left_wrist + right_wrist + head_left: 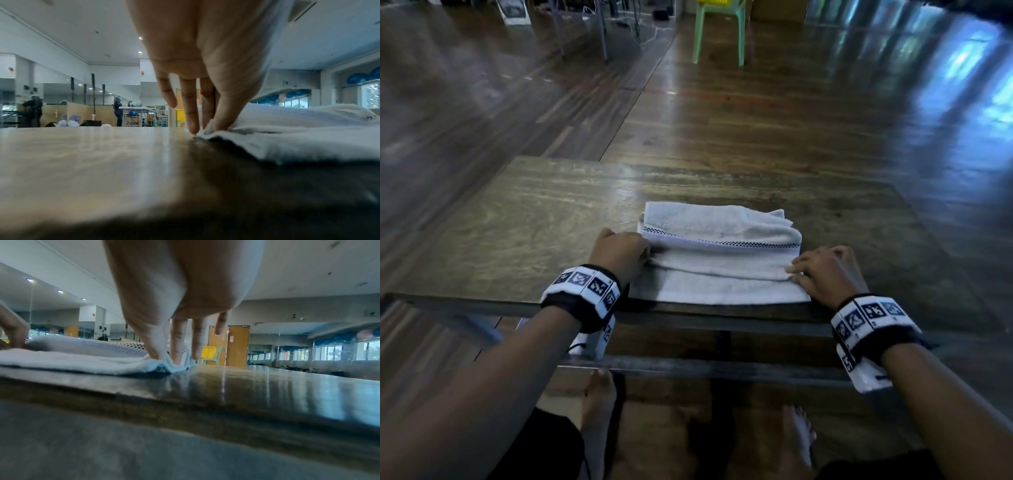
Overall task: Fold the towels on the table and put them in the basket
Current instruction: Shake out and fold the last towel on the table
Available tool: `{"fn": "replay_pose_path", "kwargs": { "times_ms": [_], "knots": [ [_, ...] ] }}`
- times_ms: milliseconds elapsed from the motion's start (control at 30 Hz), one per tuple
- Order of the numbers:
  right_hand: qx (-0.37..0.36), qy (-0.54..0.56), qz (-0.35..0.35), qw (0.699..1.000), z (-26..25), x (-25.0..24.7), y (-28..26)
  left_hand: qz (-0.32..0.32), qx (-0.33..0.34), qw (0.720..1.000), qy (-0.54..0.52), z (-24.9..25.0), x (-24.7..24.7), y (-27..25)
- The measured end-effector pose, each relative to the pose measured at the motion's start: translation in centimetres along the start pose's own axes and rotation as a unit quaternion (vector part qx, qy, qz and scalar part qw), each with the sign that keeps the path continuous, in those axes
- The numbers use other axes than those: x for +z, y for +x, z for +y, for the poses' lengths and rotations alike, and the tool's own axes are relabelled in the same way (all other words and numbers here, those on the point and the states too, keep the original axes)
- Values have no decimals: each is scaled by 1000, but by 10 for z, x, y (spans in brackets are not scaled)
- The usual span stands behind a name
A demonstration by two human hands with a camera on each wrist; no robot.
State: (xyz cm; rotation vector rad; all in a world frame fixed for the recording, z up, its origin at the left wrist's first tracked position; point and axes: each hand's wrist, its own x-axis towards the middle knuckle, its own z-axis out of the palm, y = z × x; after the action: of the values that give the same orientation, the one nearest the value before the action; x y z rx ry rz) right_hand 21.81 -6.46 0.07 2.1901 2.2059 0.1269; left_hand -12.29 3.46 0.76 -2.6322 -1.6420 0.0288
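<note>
A white towel (719, 253) with a checkered stripe lies partly folded near the front edge of the dark wooden table (524, 219). My left hand (619, 251) pinches the towel's left edge (207, 129) between thumb and fingers, down at the tabletop. My right hand (822, 270) pinches the towel's right edge (164, 363) the same way. In the right wrist view a yellow basket (209, 352) sits on a green chair far beyond the table. The head view shows the same chair (719, 31) at the top, with only the yellow bottom edge of the basket in frame.
The table's left half (82, 154) and far side are bare wood. Beyond it lies a glossy wooden floor (791, 113). Several people (118, 110) stand or sit at workstations far off in the left wrist view. My bare feet (599, 404) are under the table.
</note>
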Motion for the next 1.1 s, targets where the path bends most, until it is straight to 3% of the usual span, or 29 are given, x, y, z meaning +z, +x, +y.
{"fn": "replay_pose_path", "kwargs": {
  "times_ms": [200,300,467,567,667,800,1100],
  "knots": [
    [31,4,1,1000,-5,2,6,-5,-18,1000,-5,0,-1,8],
    [23,35,65,997,-6,0,-2,8,-10,1000,-28,-5,-5,2],
    [15,122,168,978,2,-8,-13,83,12,987,-137,-14,-16,-17],
    [-9,130,161,978,7,-13,-20,101,39,984,-142,-19,-18,-31],
    [-18,122,132,984,13,-10,-28,71,60,988,-120,-18,-17,-41],
    [-16,107,72,991,15,0,-37,11,64,995,-73,-10,-6,-47],
    [-30,62,38,997,15,6,-44,-3,52,997,-56,-8,-2,-54]
  ]
}}
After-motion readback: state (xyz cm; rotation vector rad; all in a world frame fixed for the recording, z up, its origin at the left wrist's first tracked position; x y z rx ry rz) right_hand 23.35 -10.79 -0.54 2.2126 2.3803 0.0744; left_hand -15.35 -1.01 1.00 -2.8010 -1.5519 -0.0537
